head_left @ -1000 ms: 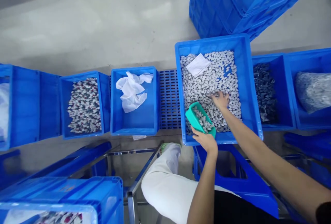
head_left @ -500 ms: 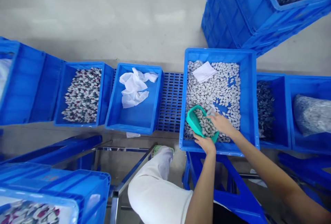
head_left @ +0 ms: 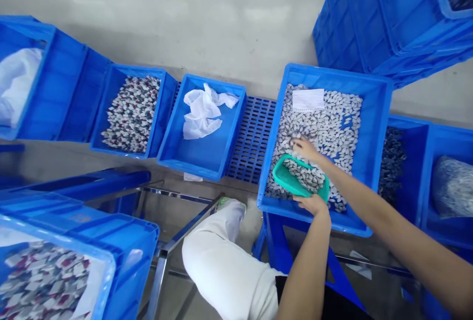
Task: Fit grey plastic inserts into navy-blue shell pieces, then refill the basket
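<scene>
My left hand is closed on the near edge of a green plastic scoop, which is partly filled with small grey-white pieces. The scoop rests tilted inside a large blue bin. Just beyond it, my right hand reaches down among the loose grey-white pieces spread over the bin's floor. Its fingers are curled together at the pieces, and what lies between them is hard to make out. A white paper slip lies on the pieces at the far side.
Left of the bin stand a blue bin with white cloth and a bin of red, white and grey pieces. Stacked blue crates rise at the back right. A filled plastic bag sits in the far-right bin. A metal frame stands near my leg.
My right hand has moved from over the scoop to the loose pieces beyond it. The paper slip appears turned straighter. The whole view has shifted and tilted.
</scene>
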Available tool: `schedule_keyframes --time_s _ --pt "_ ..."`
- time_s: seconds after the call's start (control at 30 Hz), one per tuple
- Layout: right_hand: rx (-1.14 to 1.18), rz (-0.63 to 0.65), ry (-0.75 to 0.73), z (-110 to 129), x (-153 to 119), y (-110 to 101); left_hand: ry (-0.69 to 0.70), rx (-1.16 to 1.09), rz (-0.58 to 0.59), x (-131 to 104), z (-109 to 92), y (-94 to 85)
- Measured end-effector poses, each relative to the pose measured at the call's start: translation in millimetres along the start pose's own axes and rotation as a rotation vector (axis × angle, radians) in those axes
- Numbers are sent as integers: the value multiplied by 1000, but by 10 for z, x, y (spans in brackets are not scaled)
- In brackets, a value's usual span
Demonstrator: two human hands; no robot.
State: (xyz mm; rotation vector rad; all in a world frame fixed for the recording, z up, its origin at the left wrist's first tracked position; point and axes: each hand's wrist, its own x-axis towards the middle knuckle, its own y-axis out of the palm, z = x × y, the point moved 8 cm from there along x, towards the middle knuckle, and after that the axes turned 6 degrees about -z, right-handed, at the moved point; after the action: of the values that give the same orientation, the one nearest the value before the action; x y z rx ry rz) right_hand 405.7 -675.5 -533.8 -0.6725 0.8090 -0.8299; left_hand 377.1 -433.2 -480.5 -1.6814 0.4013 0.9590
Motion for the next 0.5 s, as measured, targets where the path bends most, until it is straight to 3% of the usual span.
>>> schedule_keyframes --time_s 0.13,0.2,0.23,0.3,0.4,0.43,0.5 --pt "37 111 -143 61 -939 117 46 -29 32 48 15 -16" --pt "51 108 -158 -26 -1098 -39 89 -36 49 107 18 -54" --pt "55 84 -144 -110 -1050 -188 108 -37 53 138 23 -79" --pt "50 -17 -66 -342 -720 -586 132 -33 48 185 45 -136" --pt "15 -235 110 -666 72 -1087 128 -15 15 191 114 -204" --pt "6 -283 161 -715 325 -1125 117 -5 2 178 141 -210" --pt "1 -331 240 -711 712 -990 91 21 -17 150 177 -190"
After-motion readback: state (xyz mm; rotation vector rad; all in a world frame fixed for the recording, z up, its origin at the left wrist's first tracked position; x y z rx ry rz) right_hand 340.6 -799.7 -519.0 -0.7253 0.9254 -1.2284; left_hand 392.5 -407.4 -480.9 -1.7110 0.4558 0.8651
